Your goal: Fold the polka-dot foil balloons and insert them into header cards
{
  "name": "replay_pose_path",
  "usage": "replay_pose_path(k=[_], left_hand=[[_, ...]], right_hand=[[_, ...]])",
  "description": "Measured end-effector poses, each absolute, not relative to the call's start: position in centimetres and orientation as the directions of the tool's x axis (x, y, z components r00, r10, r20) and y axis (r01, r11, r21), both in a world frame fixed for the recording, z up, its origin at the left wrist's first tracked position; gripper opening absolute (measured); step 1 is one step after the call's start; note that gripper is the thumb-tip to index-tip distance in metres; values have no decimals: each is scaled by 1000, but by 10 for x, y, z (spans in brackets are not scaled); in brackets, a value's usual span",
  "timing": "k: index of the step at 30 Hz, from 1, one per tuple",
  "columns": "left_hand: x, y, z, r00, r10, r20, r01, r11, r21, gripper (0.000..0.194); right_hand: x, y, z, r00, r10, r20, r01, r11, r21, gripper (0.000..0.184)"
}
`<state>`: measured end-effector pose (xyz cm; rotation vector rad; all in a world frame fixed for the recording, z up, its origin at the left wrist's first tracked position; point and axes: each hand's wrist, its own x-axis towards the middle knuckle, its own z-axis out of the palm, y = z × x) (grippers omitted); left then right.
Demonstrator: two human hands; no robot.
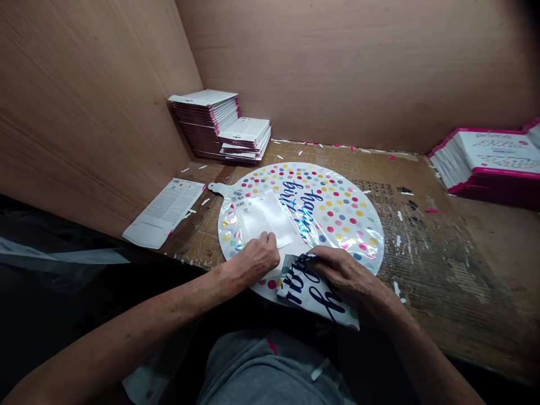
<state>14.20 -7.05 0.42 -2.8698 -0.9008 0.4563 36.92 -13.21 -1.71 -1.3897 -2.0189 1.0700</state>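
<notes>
A flat, round foil balloon (pixel 346 211) with coloured dots and blue lettering lies on the worktop, its tail pointing left. On top of it rests a white printed paper packet (pixel 270 216). My left hand (pixel 259 256) is closed at the packet's near edge, thumb and fingers pinched together on it. My right hand (pixel 340 267) grips a folded foil balloon (pixel 318 295) with dark blue lettering, held over the near edge of the flat one. The right fingertips are partly hidden behind the folded foil.
White and pink packets stand in stacks (pixel 202 121) at the back left. Another pink-edged stack (pixel 498 152) is at the right. A single printed packet (pixel 166 211) lies at the left edge. Paper scraps dot the brown cardboard surface (pixel 442 259). Wooden panels (pixel 337 73) close the back and left.
</notes>
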Motion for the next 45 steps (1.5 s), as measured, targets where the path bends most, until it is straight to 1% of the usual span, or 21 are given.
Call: replay_pose_path(k=[2,4,6,8,11,16,20,22,24,26,27,29,30,31,32,33,35,38,41,44,45], left_hand=[[145,-69,5,763,591,-263,545,-806,-230,21],[144,-65,7,764,593,-253,551,-804,-223,22],[141,-59,9,776,586,-231,559,-810,-178,19],[136,-53,11,788,592,-170,574,-806,-145,17],[130,-46,16,799,596,-72,581,-798,-159,13],[126,-37,28,842,534,-75,505,-830,-238,15],[128,-32,37,895,439,-80,409,-879,-245,20],[128,-33,37,893,443,-74,417,-879,-230,26],[125,-35,33,879,476,-25,467,-871,-156,28],[121,-39,24,814,564,139,569,-822,5,25],[119,-42,18,726,638,257,630,-767,125,22],[118,-48,5,395,809,435,673,-577,462,32],[119,-52,-1,218,883,416,606,-456,651,42],[121,-56,-6,103,943,316,477,-326,816,51],[125,-60,-9,78,981,175,311,-191,931,58],[129,-65,-12,131,990,43,146,-62,987,62],[138,-73,-15,297,951,-90,-84,120,989,62],[149,-81,-18,368,925,-94,-196,176,965,58],[157,-80,-24,274,958,-87,-48,104,993,51],[164,-77,-28,24,1000,20,230,-25,973,45],[165,-76,-28,-24,998,61,277,-52,959,44]], right_hand=[[366,-131,-14,-389,921,1,538,227,-812,22],[360,-127,-14,-358,927,110,513,294,-806,20],[350,-119,-17,-268,935,233,522,345,-780,18],[340,-110,-24,-126,951,282,596,300,-745,25],[330,-98,-31,16,984,175,730,108,-674,41],[325,-86,-15,56,996,-63,839,-81,-538,36],[320,-75,-1,66,979,-192,821,-162,-548,32],[317,-71,-5,100,983,-153,806,-170,-567,33],[316,-71,-13,149,988,-38,797,-142,-587,30],[318,-74,-22,178,982,59,768,-101,-632,28],[320,-77,-25,191,978,85,741,-87,-665,28],[325,-82,-29,214,970,112,678,-65,-732,29],[328,-85,-29,224,967,123,651,-55,-757,29],[330,-87,-28,234,963,135,628,-44,-777,28],[332,-90,-27,241,959,149,611,-31,-791,27],[334,-92,-25,243,956,163,599,-16,-801,27],[337,-95,-22,239,953,186,585,11,-811,26],[344,-101,-17,239,954,182,601,2,-799,29],[350,-106,-16,217,967,135,623,-31,-781,32],[352,-105,-19,174,980,99,599,-25,-800,32],[351,-102,-20,182,978,98,589,-28,-807,31]])
